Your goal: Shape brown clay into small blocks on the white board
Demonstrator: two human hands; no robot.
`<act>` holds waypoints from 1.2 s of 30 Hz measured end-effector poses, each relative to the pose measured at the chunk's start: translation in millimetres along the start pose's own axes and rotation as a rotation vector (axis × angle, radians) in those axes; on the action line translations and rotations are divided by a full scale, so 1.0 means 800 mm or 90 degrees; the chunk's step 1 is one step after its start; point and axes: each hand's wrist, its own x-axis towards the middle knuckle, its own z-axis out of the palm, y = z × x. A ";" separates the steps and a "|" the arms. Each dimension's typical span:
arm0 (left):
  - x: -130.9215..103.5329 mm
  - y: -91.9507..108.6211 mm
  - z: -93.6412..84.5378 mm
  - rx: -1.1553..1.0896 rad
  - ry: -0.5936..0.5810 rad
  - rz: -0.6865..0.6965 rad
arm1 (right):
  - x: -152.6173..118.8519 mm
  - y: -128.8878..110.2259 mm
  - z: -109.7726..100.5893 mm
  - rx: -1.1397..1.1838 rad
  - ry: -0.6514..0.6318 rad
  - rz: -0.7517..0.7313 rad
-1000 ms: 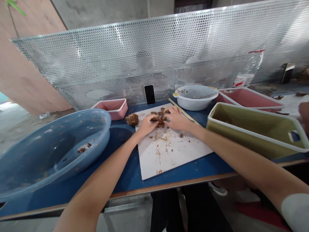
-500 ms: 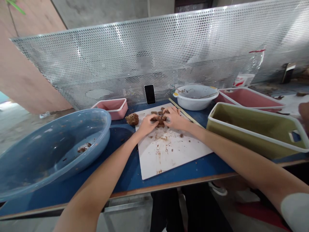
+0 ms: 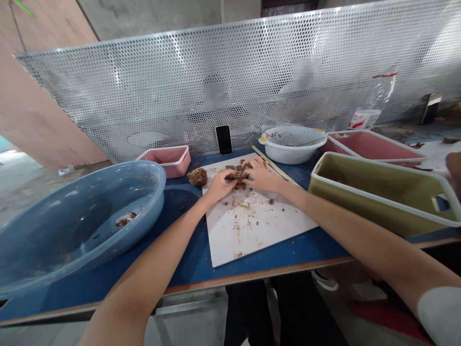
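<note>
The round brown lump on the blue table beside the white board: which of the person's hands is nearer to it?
Left. The left hand is just right of the brown lump; the right hand is farther right, across the brown pieces.

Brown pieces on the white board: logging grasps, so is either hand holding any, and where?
Both the left hand and right hand close on the brown pieces from opposite sides.

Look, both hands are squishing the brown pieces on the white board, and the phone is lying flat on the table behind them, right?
Not quite. The phone is not lying flat: the head view shows it standing upright against the perforated metal screen. The rest holds: the left hand and right hand are both on the brown pieces on the white board.
</note>
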 end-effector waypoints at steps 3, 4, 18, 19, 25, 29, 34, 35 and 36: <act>0.000 0.002 -0.001 -0.002 -0.002 0.001 | 0.000 -0.001 -0.004 -0.006 -0.014 -0.007; 0.000 0.002 -0.001 -0.007 -0.005 0.001 | 0.000 -0.001 -0.005 -0.008 -0.020 -0.007; -0.001 0.002 0.001 -0.011 -0.003 -0.005 | 0.002 -0.008 -0.007 -0.045 -0.033 0.001; -0.001 0.001 0.001 -0.005 0.000 -0.005 | 0.002 -0.008 -0.007 -0.047 -0.033 0.000; -0.003 0.000 0.002 0.006 0.002 -0.005 | 0.002 -0.010 -0.009 -0.046 -0.040 -0.003; -0.003 0.001 0.001 0.006 0.007 -0.009 | 0.002 -0.013 -0.009 -0.051 -0.040 0.001; -0.003 0.006 -0.001 -0.012 0.000 -0.018 | 0.000 -0.012 -0.014 -0.048 -0.042 0.001; -0.003 0.007 -0.001 -0.017 -0.003 -0.019 | -0.001 -0.011 -0.015 -0.044 -0.035 -0.004; -0.004 0.007 -0.001 -0.021 -0.003 -0.020 | -0.001 -0.010 -0.016 -0.041 -0.024 -0.008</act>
